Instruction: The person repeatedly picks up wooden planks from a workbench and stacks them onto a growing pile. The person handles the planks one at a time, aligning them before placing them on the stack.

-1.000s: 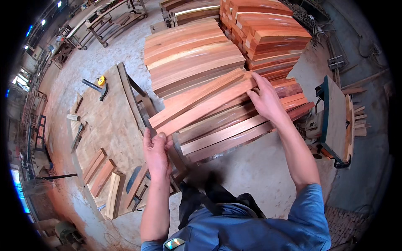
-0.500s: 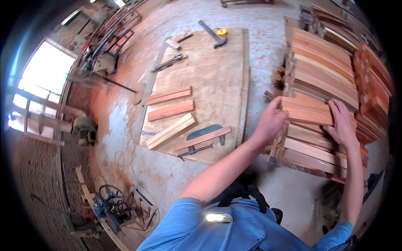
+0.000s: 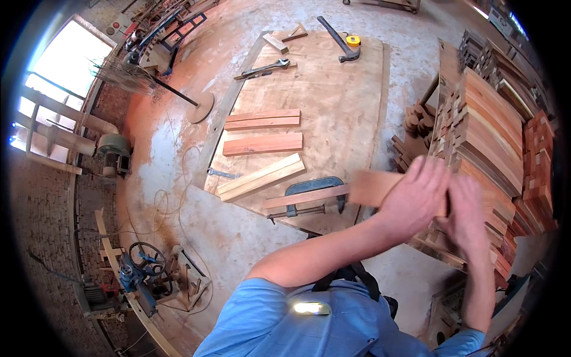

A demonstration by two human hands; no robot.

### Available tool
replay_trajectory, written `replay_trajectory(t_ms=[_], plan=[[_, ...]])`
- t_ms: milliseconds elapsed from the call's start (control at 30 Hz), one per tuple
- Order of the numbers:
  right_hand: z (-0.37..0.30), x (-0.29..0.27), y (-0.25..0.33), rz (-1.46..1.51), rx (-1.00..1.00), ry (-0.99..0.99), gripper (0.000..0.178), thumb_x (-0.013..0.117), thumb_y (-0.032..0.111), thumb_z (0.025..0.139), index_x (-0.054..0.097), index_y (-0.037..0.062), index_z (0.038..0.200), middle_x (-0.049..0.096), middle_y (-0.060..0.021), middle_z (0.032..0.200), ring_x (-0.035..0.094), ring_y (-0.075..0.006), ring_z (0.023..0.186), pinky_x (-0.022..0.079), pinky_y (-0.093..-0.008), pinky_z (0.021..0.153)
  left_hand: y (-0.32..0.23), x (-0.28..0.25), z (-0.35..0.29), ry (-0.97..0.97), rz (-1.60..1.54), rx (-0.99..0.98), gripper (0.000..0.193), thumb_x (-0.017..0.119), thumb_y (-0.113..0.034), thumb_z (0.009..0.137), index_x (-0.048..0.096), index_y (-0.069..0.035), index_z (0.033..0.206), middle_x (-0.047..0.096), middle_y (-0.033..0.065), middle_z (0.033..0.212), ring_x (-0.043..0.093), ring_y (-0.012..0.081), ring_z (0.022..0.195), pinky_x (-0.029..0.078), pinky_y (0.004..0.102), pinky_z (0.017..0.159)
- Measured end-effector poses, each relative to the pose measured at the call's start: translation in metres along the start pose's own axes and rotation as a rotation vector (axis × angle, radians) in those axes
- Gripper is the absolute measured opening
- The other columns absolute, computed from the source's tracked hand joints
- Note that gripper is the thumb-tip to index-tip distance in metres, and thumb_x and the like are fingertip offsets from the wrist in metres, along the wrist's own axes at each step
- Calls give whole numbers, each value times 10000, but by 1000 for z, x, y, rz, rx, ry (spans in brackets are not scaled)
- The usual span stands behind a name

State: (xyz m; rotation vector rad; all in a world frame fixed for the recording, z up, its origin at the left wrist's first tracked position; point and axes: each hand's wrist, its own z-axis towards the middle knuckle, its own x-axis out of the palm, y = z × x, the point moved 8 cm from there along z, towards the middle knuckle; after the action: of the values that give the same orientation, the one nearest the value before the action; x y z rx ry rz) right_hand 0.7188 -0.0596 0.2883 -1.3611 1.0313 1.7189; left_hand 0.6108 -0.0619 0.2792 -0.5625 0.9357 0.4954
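Note:
A reddish-brown wooden board (image 3: 372, 188) is held up between the plywood-topped table and the stacked lumber, its near face blurred by motion. My left hand (image 3: 415, 193) is closed over its middle, fingers wrapped across the top. Close against it, my right hand (image 3: 467, 208) grips the right end, smeared by movement. Just left of the board, a C-clamp (image 3: 313, 185) lies on the table with a narrow wooden strip (image 3: 306, 196) across it. Pale strips (image 3: 262, 177) and reddish boards (image 3: 263, 144) lie farther left.
The plywood tabletop (image 3: 333, 101) also bears a hammer (image 3: 340, 40), a yellow tape measure (image 3: 353, 41), an adjustable wrench (image 3: 276, 65) and a small spanner (image 3: 223, 173). Stacked lumber (image 3: 491, 131) rises at right. A stand with a round base (image 3: 200, 107) and a blue machine (image 3: 135, 273) occupy the left floor.
The board has come off the stack and moved left toward the table. My left hand has shifted from its left end to over its middle, now beside my right hand.

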Motion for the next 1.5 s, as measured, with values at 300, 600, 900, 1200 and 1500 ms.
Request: replay_trajectory(t_ms=[300, 600, 900, 1200, 1500], plan=[[33, 48, 82, 327, 156, -27, 681, 833, 117, 722, 516, -11, 1311, 554, -205, 1305, 503, -412, 1252, 422, -474, 1071, 207, -3, -132, 321, -68, -299, 597, 818, -258, 711, 571, -23, 1202, 631, 159, 1014, 617, 357, 991, 501, 457, 867], [-57, 130, 87, 567, 588, 215, 539, 739, 41, 776, 552, -30, 1276, 595, -200, 1231, 633, -322, 1077, 512, -392, 951, 428, -33, -263, 412, 100, -567, 693, 842, -256, 690, 537, -22, 1267, 611, 196, 1206, 553, 379, 1158, 435, 463, 1014], [-87, 154, 121, 604, 751, 229, 475, 726, 77, 825, 565, -36, 1258, 617, -188, 1185, 664, -306, 981, 544, -386, 871, 474, 18, -286, 489, 32, -512, 762, 849, -290, 683, 509, -32, 1314, 586, 167, 1308, 524, 360, 1239, 396, 478, 1061], [-94, 181, 136, 639, 817, 278, 459, 736, 105, 839, 577, -27, 1249, 628, -191, 1188, 680, -314, 970, 551, -396, 857, 478, 21, -281, 568, 36, -527, 753, 853, -303, 689, 515, -31, 1306, 607, 170, 1262, 551, 356, 1190, 418, 466, 1037], [-96, 200, 144, 651, 822, 313, 421, 737, 81, 838, 582, -15, 1218, 636, -186, 1123, 680, -310, 947, 552, -388, 847, 475, 25, -282, 558, 73, -486, 746, 838, -294, 712, 499, -10, 1313, 594, 182, 1271, 544, 359, 1201, 420, 468, 1033]])
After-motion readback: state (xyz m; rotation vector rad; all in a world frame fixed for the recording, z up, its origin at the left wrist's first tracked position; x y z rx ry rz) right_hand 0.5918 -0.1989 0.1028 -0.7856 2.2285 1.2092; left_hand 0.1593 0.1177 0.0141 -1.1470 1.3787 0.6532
